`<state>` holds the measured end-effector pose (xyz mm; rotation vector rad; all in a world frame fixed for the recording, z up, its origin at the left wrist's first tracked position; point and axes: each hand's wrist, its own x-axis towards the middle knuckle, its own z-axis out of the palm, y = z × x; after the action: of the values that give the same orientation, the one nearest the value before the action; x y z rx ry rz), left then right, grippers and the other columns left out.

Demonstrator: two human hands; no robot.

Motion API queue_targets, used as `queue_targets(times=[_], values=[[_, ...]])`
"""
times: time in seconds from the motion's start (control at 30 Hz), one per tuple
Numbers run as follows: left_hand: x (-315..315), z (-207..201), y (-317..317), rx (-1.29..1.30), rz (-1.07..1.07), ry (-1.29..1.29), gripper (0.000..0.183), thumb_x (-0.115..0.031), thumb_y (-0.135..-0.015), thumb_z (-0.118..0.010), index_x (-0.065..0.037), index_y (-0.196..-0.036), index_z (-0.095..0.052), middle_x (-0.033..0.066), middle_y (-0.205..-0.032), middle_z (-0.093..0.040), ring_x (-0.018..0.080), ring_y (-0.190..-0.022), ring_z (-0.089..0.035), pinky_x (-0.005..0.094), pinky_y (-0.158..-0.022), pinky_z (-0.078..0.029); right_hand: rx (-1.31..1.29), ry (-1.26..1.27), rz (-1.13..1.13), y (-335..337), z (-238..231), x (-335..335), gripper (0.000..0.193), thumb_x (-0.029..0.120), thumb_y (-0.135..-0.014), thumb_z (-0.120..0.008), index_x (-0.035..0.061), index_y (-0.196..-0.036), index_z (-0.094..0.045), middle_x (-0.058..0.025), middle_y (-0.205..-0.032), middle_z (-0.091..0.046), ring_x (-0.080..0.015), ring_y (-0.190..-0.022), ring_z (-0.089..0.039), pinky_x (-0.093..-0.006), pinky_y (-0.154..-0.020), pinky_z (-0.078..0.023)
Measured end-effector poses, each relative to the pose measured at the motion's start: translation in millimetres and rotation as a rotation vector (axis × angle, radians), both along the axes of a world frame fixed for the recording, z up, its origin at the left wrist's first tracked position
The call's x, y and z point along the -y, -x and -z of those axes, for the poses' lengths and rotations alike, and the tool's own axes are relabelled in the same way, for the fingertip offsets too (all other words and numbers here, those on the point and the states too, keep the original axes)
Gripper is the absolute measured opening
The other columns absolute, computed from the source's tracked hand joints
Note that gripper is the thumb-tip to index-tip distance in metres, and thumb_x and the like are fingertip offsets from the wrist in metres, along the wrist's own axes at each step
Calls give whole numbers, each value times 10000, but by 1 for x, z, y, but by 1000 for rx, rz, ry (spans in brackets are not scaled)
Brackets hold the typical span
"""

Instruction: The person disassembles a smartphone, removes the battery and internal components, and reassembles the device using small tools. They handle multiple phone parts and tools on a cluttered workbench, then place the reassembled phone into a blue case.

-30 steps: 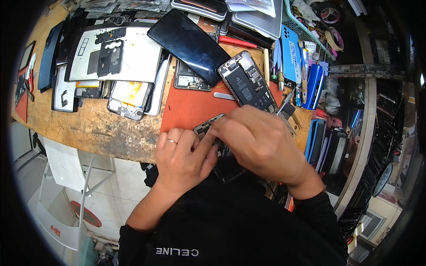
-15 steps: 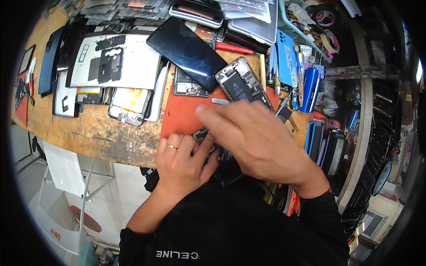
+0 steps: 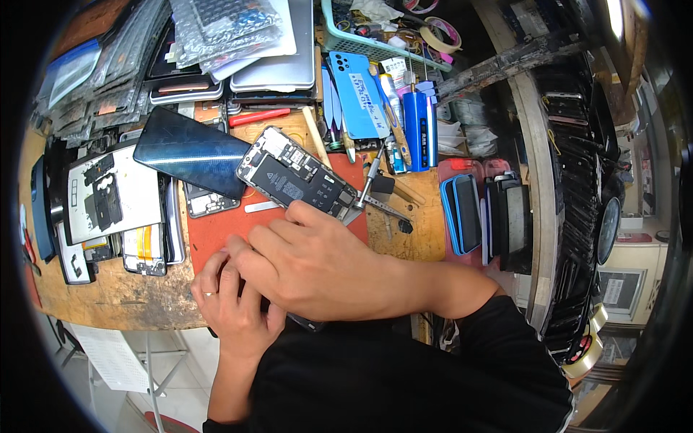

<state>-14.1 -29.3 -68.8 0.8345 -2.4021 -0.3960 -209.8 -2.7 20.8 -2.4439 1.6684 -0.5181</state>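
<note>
My left hand (image 3: 242,310), a ring on one finger, is curled at the front edge of a red mat (image 3: 216,229). Over it bends my right hand (image 3: 317,263), with fingers drawn together and tips touching the left fingers. A dark phone edge (image 3: 307,324) peeks out below the right hand; the rest of it is covered, as is whatever the right fingertips pinch. Just beyond lies an opened phone (image 3: 292,173), its black battery and boards showing. Its corner meets a glossy dark phone panel (image 3: 191,154). A small grey strip (image 3: 261,206) rests beside my right knuckles.
Right of the opened phone are a slim metal tool (image 3: 372,175), a blue phone back (image 3: 359,108) and a blue device (image 3: 416,130). A teal basket (image 3: 361,45) stands behind. Stacked phone parts (image 3: 115,191) fill the left. Upright phones (image 3: 462,213) line the right.
The view has shifted, so the bench sits further left and lower in it. My right hand now lies lower across the left, its fingers closer to the left fingertips.
</note>
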Motion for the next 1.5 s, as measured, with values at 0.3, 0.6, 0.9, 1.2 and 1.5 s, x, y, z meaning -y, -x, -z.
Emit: queue_targets(times=[0.3,0.6,0.9,1.2,1.5], values=[[-2,-7,1,70,-35,9,335,-299,-877,-763,-92,-1135,-815,71,-1227,-729,347,-1259,-609,539,-1107,-387,268,79,308,46,-7,-33,526,114,-953,-781,-48,-1423,-611,-102,-965,-695,-277,-783,-708,-388,-680,-533],[20,-35,17,54,58,-150,168,-140,-885,-815,-62,-1029,-774,74,-1130,-725,337,-1171,-638,529,-1073,-415,1,-41,785,125,16,-79,445,161,-941,-835,14,-1319,-652,-194,-1045,-755,-401,-939,-742,-494,-778,-579],[26,-38,17,0,74,-158,208,-66,-846,-823,-63,-1049,-780,63,-1077,-728,302,-1101,-649,481,-1031,-431,-81,-43,512,57,28,-8,842,410,-756,-941,4,-1423,-627,-170,-1096,-683,-367,-1032,-694,-471,-912,-557],[26,-29,14,-27,85,-139,231,-56,-823,-840,-75,-1047,-790,45,-1072,-728,285,-1085,-644,480,-1011,-441,44,89,920,102,-16,-21,660,358,-755,-880,6,-1286,-707,-239,-1114,-775,-433,-968,-778,-528,-859,-623],[30,-32,15,-21,106,-87,229,-55,-817,-846,-80,-1037,-791,36,-1045,-723,284,-1068,-647,472,-1004,-446,63,-11,923,102,-23,-8,593,361,-736,-898,3,-1177,-730,-241,-1046,-796,-413,-913,-797,-483,-836,-616]])
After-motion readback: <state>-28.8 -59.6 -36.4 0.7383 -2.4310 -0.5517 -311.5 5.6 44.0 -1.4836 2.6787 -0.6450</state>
